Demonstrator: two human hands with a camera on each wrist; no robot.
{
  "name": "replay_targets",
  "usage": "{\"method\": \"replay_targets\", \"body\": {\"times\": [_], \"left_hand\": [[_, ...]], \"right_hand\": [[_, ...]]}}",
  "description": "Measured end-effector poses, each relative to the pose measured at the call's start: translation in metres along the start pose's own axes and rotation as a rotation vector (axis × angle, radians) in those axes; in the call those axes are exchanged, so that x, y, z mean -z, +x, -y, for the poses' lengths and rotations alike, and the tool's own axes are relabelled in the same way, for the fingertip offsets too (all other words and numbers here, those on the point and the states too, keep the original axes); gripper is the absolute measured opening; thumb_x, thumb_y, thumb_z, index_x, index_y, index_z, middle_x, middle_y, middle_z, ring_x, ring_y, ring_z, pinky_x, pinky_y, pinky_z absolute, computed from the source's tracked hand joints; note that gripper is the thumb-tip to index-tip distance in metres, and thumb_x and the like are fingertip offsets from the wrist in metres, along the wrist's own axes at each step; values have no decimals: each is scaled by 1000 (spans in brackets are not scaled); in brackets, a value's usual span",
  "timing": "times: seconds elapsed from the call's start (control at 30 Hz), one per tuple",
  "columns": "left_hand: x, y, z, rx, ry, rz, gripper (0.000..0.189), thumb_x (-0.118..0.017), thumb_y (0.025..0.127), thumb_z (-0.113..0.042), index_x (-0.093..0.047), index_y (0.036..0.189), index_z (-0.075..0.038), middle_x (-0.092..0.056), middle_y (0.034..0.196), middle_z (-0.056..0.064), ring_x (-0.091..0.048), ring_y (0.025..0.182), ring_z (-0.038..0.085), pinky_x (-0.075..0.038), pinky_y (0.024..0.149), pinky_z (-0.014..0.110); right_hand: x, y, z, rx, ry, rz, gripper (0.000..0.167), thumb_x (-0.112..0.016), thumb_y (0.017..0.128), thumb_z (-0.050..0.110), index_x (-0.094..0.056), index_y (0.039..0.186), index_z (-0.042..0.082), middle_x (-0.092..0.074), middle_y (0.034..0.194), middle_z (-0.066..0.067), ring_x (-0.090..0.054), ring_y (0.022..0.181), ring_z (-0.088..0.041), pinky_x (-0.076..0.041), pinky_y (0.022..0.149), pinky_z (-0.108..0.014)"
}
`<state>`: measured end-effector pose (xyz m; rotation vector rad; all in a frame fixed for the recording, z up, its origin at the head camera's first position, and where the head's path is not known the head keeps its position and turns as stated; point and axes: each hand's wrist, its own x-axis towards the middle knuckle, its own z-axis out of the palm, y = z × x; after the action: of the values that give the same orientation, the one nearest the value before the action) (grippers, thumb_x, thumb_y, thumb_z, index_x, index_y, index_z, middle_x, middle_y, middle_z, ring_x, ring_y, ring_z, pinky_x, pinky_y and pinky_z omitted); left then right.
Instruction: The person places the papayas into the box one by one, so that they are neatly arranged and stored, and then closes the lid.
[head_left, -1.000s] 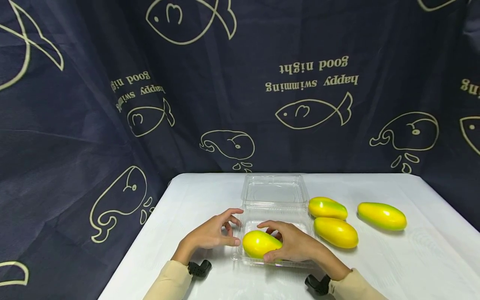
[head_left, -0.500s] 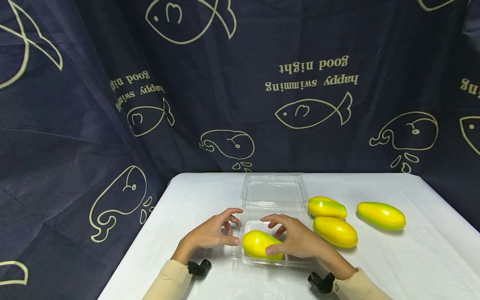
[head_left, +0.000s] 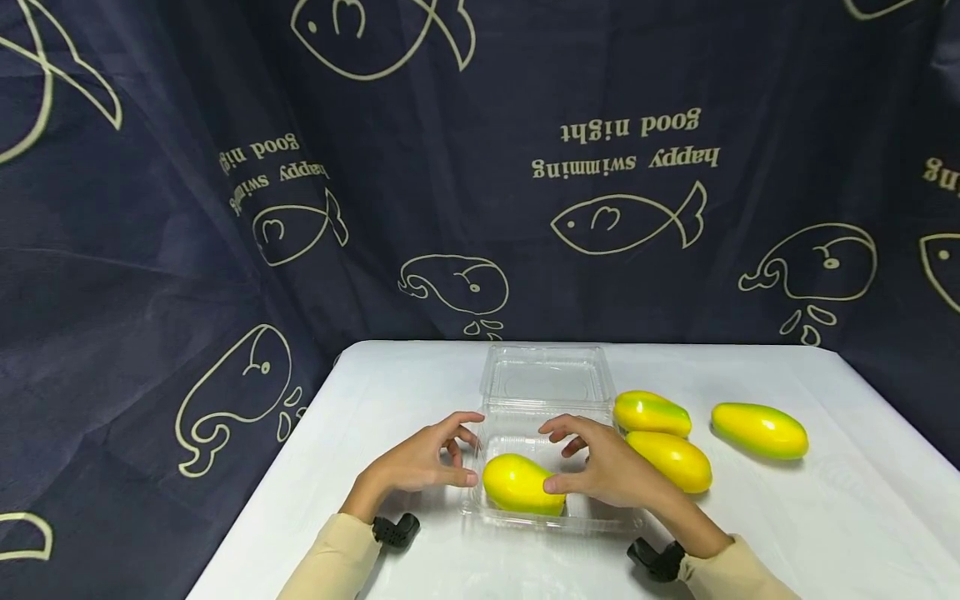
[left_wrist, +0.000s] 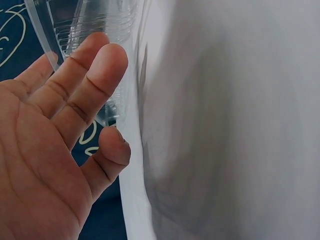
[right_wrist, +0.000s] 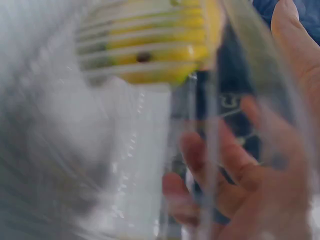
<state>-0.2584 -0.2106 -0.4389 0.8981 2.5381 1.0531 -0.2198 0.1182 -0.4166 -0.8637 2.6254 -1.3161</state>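
Observation:
A clear plastic clamshell box point(head_left: 585, 521) lies open on the table, its lid point(head_left: 547, 375) folded back at the far side. Inside its near left part rests a yellow papaya point(head_left: 517, 483) with a slight green tint. My right hand point(head_left: 611, 462) is over the box's right half, fingers spread and curved loosely, the thumb tip overlapping the papaya's right end. Through the box wall, the right wrist view shows the papaya point(right_wrist: 155, 45) and the blurred fingers. At the left rim, my left hand point(head_left: 420, 458) keeps its fingers apart and relaxed, fingertips right by the wall, holding nothing.
Two more papayas lie side by side right of the box, a greener-ended one point(head_left: 651, 414) behind a yellow one point(head_left: 675, 462). A third papaya point(head_left: 759, 431) lies farther right. Dark patterned cloth point(head_left: 450, 167) hangs behind the white-covered table point(head_left: 825, 517).
My right hand has let go of the papaya and drawn off to the right, its fingers opening. The papaya stays in the box. My left hand has kept its place at the rim.

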Motion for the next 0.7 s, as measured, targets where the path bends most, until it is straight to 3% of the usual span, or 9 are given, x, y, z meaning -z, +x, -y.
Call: {"method": "replay_targets", "body": {"times": [0.27,0.7], "left_hand": [[-1,0,0,18,-17,-5,86,-79,84,-46,-34,154,-27,-63,130,-5,-67,91,12,-48,90,38],[-1,0,-1,20,-13,2,85,-79,84,-45,-33,154,-27,-63,131,-5,-67,88,12,-48,88,37]], "right_hand": [[22,-1,6,-52,-13,-95,66,-89,73,43,-58,129,29,-64,123,-1,-64,109,-28,-51,86,-48],[51,-15,7,-21,-87,-188,65,-86,75,45,-58,131,31,-65,123,4,-65,107,-19,-52,88,-38]]}}
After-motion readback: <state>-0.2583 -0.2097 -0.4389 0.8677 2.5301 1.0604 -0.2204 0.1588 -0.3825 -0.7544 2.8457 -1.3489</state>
